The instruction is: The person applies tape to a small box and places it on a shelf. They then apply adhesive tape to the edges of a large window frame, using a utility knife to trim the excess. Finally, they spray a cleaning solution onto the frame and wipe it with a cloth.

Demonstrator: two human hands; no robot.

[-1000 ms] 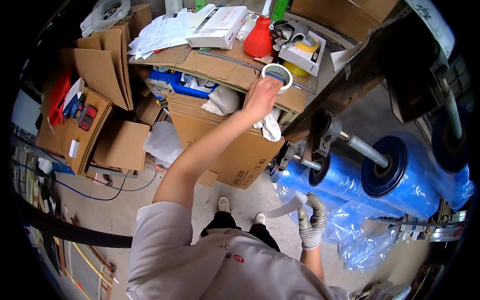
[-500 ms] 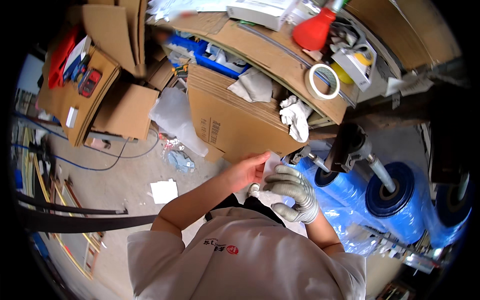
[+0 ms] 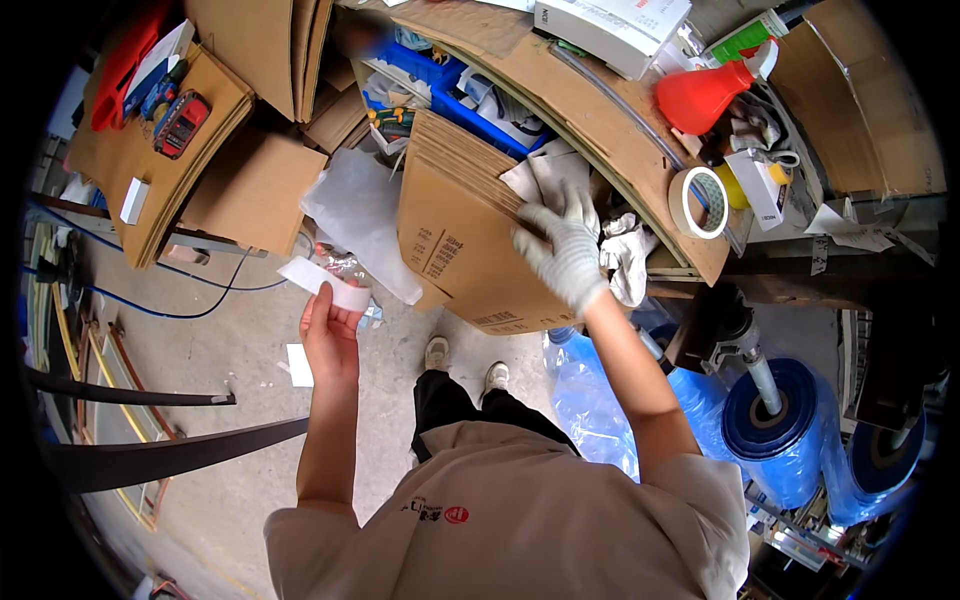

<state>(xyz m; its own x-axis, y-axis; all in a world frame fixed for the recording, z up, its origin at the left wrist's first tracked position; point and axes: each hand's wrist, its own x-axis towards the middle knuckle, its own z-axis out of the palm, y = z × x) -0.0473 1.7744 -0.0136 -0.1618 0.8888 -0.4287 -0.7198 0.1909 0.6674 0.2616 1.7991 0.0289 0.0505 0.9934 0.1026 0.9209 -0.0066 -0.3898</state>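
My bare left hand (image 3: pixel 332 335) pinches a white paper-like strip (image 3: pixel 325 283) between thumb and fingers, over the floor to the left. My right hand (image 3: pixel 565 245) wears a pale knitted glove, its fingers spread, with nothing seen in it. It is over the right part of a stack of flat cardboard sheets (image 3: pixel 470 265); whether it touches them I cannot tell. Just beyond its fingertips lies a grey-white cloth (image 3: pixel 548 172). Another crumpled white cloth (image 3: pixel 626 262) hangs beside the glove, at the bench edge.
A cardboard-topped bench (image 3: pixel 500 50) holds a tape roll (image 3: pixel 698 203), a red funnel-shaped bottle (image 3: pixel 705 95) and a white box (image 3: pixel 610 30). Blue bins (image 3: pixel 495 115) sit below. Blue film rolls (image 3: pixel 768 410) stand at right. Translucent plastic sheeting (image 3: pixel 355 215) lies left of the cardboard.
My hands, close together at the white strip before, have parted. The left has carried the strip leftward; the gloved right has let go and reached forward over the cardboard, fingers spreading.
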